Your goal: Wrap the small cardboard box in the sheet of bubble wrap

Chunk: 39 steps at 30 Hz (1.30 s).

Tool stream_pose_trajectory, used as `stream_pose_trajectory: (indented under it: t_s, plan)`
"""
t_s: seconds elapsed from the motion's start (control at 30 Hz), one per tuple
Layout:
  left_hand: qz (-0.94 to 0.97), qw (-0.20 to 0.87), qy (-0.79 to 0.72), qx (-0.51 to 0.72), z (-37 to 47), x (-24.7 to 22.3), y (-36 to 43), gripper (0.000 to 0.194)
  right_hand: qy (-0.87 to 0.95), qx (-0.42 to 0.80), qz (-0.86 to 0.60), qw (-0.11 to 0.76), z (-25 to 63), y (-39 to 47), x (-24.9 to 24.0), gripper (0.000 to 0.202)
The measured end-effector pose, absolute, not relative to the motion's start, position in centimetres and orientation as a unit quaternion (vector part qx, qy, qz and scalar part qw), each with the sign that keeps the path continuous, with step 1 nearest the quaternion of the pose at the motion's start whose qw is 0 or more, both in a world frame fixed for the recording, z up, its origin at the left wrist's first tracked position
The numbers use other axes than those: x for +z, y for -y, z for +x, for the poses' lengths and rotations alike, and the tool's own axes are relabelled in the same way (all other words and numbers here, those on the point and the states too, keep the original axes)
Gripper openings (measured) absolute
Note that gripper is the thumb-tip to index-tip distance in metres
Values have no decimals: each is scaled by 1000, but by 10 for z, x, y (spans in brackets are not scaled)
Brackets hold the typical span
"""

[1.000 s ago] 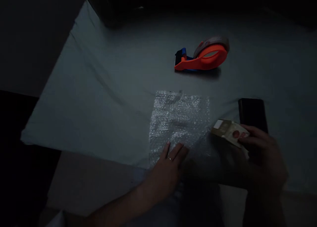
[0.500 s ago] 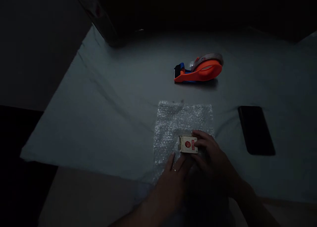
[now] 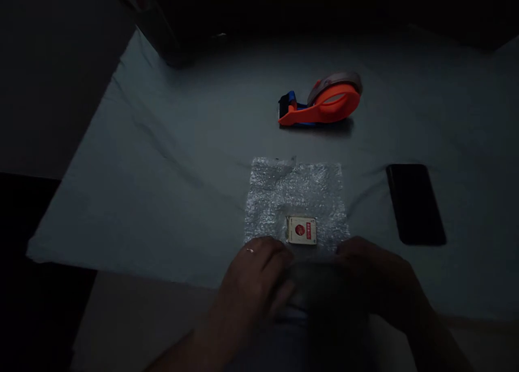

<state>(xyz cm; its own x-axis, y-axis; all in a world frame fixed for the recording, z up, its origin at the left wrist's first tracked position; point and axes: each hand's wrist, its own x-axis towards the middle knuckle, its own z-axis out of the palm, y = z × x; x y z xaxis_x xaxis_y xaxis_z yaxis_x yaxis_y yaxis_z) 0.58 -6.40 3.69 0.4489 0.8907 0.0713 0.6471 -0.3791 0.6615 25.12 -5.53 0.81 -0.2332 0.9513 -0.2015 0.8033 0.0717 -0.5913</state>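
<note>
A small cream box [image 3: 302, 237] with a red circle and a red label, like a playing-card pack, lies flat on a sheet of bubble wrap [image 3: 300, 185]. At the sheet's near left side is my left hand [image 3: 255, 274], a ring on one finger, its fingers curled over the wrap's near edge and slightly blurred. My right hand [image 3: 371, 269] pinches the near right part of the wrap. Between the hands the near edge looks raised, though it is dark and smeared there. Neither hand touches the box.
Beyond the wrap lies an orange and blue tape dispenser [image 3: 324, 107] with a roll of clear tape. A black phone [image 3: 416, 204] rests to the right. Pale cloth [image 3: 182, 145] covers the table, and a dark upright object [image 3: 158, 31] stands at the back left. The light is dim.
Both hands have left the box and moved to the wrap's near edge, the right one outward and toward me. The view has shifted a little.
</note>
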Motion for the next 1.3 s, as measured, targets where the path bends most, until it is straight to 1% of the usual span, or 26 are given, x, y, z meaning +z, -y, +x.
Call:
stream_pose_trajectory:
  t_s: [0.17, 0.3, 0.37, 0.43, 0.5, 0.57, 0.6, 0.7, 0.8, 0.9, 0.97, 1.03, 1.17, 1.3]
  plan:
    - [760, 248, -537, 269, 2, 32, 33, 6, 659, 310, -643, 237, 240, 36, 17, 17]
    - [707, 279, -585, 284, 6, 18, 17, 3, 633, 286, -671, 260, 234, 28, 12, 12]
    - [682, 311, -602, 276, 7, 14, 14, 2, 650, 231, -670, 275, 234, 28, 9, 14]
    - [666, 338, -613, 258, 9, 11, 14, 5, 688, 144, -648, 295, 233, 31, 6, 20]
    - [655, 355, -620, 246, 10, 9, 15, 8, 752, 76, -576, 311, 229, 36, 5, 22]
    - [647, 367, -624, 239, 11, 7, 15, 10, 823, 52, -479, 300, 221, 40, 4, 21]
    - [644, 373, -625, 237, 10, 7, 15, 11, 846, 46, -462, 264, 216, 41, 3, 19]
    - [630, 391, -630, 231, 7, 8, 15, 17, 860, 52, -464, 206, 205, 38, 0, 15]
    - [605, 394, -651, 233, -4, 11, 18, 19, 863, 107, -465, 167, 204, 30, -4, 17]
    - [603, 389, -657, 231, -19, 14, 25, 18, 855, 156, -463, 173, 208, 25, -9, 18]
    - [600, 409, -653, 215, -29, 17, 31, 17, 856, 171, -450, 186, 211, 25, -10, 18]
    - [584, 439, -656, 191, -37, 20, 36, 17, 865, 173, -435, 179, 214, 26, -11, 18]
    - [547, 481, -663, 172, -46, 24, 41, 24, 884, 161, -412, 150, 214, 31, -10, 21]
    - [499, 523, -671, 163, -47, 25, 39, 35, 874, 166, -424, 171, 213, 35, -8, 17]
